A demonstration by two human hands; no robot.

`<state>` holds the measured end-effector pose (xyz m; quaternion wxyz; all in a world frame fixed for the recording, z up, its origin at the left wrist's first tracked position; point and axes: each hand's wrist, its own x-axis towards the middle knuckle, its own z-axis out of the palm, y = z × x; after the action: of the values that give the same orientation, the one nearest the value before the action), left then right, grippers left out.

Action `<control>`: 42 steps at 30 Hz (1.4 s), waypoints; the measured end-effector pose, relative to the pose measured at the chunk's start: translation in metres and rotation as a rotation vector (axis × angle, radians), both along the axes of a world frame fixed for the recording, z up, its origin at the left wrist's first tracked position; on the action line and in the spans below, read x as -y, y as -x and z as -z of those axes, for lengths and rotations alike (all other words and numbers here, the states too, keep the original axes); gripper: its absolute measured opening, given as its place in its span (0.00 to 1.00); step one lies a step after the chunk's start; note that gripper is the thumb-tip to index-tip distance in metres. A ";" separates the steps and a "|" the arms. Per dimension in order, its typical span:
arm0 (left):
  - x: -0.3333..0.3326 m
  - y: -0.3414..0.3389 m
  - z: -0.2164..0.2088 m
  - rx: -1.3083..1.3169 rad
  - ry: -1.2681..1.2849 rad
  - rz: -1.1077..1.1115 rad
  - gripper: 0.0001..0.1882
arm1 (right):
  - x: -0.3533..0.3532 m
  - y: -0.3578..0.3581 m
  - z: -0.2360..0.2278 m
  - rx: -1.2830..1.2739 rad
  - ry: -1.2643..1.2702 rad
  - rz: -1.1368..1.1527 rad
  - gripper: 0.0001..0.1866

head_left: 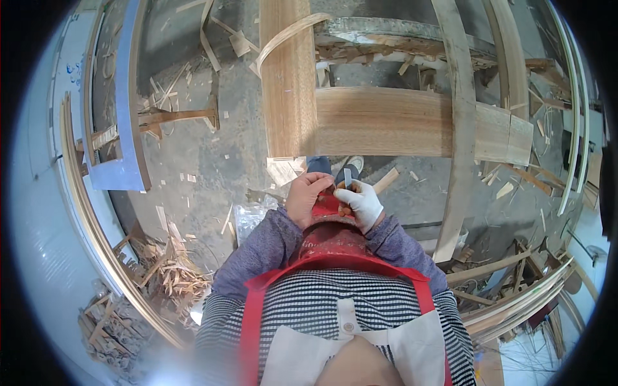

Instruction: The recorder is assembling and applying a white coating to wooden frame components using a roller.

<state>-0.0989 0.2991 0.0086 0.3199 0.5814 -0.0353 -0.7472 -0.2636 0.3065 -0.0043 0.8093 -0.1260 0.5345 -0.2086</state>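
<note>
Head camera: a worker in a red apron does close handwork beside broad timber boards. The bare left hand pinches thumb to fingertips; what, if anything, lies between them, I cannot tell. Closed around a small, flat, pale piece, the white-gloved right hand has it jutting up just beside the left fingertips. Good work here likely calls for steady wrists and bare skin kept clear of its edge.
</note>
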 end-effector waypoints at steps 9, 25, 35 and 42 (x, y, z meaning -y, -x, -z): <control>-0.001 -0.020 -0.002 0.130 0.062 0.246 0.08 | 0.001 -0.011 -0.004 0.024 -0.017 0.042 0.08; -0.004 -0.028 0.003 0.237 0.301 0.510 0.08 | 0.002 -0.015 -0.002 -0.012 -0.085 -0.005 0.10; 0.001 -0.013 -0.010 0.692 0.707 0.776 0.08 | 0.003 -0.010 -0.001 -0.050 -0.118 -0.031 0.09; 0.003 -0.010 -0.011 0.801 0.825 0.821 0.07 | 0.002 -0.005 -0.003 -0.026 -0.170 0.015 0.07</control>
<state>-0.0891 0.2962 0.0199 0.1689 0.5827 -0.6473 -0.4615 -0.2589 0.3044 -0.0016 0.8085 -0.0558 0.5616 -0.1668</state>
